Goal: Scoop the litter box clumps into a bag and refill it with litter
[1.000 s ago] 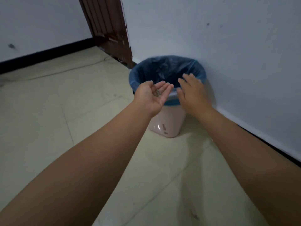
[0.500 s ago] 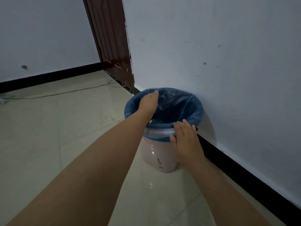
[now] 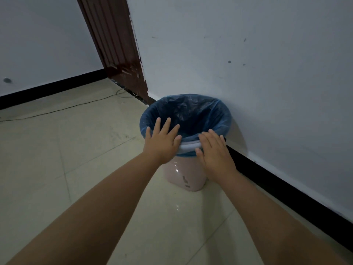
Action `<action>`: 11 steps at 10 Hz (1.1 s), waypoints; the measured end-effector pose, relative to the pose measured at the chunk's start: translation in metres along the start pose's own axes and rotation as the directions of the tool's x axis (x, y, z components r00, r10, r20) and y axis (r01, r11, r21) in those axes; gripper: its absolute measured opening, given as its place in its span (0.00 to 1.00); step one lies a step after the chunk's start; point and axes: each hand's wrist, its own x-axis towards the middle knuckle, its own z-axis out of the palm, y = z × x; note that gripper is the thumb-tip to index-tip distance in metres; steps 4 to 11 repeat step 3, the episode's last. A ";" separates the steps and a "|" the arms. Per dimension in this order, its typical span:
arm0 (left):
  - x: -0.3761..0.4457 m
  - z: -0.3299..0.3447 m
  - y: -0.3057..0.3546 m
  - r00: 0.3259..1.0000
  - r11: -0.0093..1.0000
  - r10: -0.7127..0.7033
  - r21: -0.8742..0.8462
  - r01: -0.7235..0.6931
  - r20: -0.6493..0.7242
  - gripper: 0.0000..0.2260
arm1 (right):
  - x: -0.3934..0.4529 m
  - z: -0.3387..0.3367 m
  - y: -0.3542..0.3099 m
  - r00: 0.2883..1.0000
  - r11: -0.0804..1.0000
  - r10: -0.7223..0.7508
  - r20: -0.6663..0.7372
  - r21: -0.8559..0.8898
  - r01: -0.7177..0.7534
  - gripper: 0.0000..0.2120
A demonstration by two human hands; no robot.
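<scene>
A pale pink trash bin (image 3: 183, 176) stands on the floor against the white wall, lined with a blue plastic bag (image 3: 191, 113) folded over its rim. My left hand (image 3: 162, 140) hovers palm down over the bin's near left rim, fingers spread and straight, holding nothing. My right hand (image 3: 214, 150) lies flat over the near right rim, fingers straight, on the bag's folded edge. The bag's inside is dark, so its contents are hidden. No litter box or scoop is in view.
The white wall (image 3: 248, 64) with a black baseboard (image 3: 286, 190) runs close behind and right of the bin. A dark brown door frame (image 3: 118, 46) stands behind. A thin cable (image 3: 63, 109) lies across the pale tiled floor (image 3: 57, 169) at the left.
My left hand held small bits in a cupped palm, reached into the bag, and has drawn back out, empty and flat. My right hand stays at the near rim.
</scene>
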 end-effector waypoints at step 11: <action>-0.016 0.016 0.022 0.998 0.996 0.025 -0.082 -0.029 -0.049 0.25 | 0.002 -0.045 0.001 0.964 0.856 0.232 0.130 0.443 -0.266 0.21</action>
